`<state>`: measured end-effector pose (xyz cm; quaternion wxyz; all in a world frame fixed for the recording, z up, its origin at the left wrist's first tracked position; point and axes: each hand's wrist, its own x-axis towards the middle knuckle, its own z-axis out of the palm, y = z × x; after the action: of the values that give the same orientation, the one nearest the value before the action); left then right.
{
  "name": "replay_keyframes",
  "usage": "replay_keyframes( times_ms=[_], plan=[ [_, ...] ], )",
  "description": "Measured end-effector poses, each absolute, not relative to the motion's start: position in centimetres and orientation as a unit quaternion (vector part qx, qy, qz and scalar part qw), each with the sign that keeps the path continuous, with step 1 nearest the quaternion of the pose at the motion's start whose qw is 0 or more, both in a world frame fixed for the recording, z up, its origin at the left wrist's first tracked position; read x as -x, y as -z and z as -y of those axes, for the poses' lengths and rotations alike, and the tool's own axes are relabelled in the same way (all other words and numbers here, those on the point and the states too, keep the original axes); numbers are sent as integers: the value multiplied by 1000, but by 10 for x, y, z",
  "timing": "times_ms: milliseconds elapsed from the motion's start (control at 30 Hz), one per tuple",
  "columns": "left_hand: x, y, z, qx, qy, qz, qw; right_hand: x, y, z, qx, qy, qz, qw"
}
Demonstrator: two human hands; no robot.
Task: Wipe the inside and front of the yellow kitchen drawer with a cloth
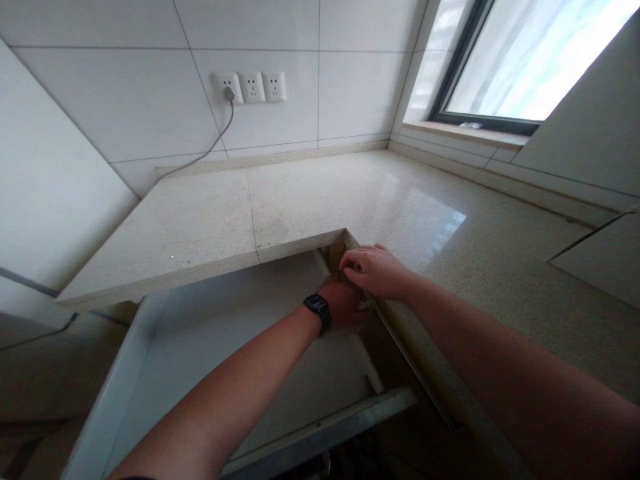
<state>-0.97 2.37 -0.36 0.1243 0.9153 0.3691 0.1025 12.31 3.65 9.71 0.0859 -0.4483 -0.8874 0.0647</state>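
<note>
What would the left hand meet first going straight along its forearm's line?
The left hand would probably meet the edge of the speckled cream stone countertop. The right hand overlaps that line too; depth is unclear, so contact there might come first.

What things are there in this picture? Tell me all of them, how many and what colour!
Wall: one tiled surface, white, behind the counter
Window: one, dark frame, upper right
Windowsill: one, pale brownish, under the window
Sockets: three, white, in a row on the wall
Plug: one, grey, in the leftmost socket
Cable: one, grey, from plug down to the counter's back left
Large panel: one, white, left side
Counter: one, speckled off-white, bending round the corner
Drawer: one, whitish, pulled open below the counter
Watch: one, black, at the left wrist
Left hand: one, bare, at the drawer's right side
Right hand: one, bare, just above it
</note>
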Motion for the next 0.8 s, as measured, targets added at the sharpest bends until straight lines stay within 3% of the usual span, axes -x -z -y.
replay_keyframes(
  times_ms=[467,800],
  plan=[
    [-8,5,29,-940,-49,-331,74,-125,-94,-39,443,-62,890,88],
    [4,-1,23,-935,-94,-335,73,-125,-98,-38,450,-77,885,94]
  ],
)
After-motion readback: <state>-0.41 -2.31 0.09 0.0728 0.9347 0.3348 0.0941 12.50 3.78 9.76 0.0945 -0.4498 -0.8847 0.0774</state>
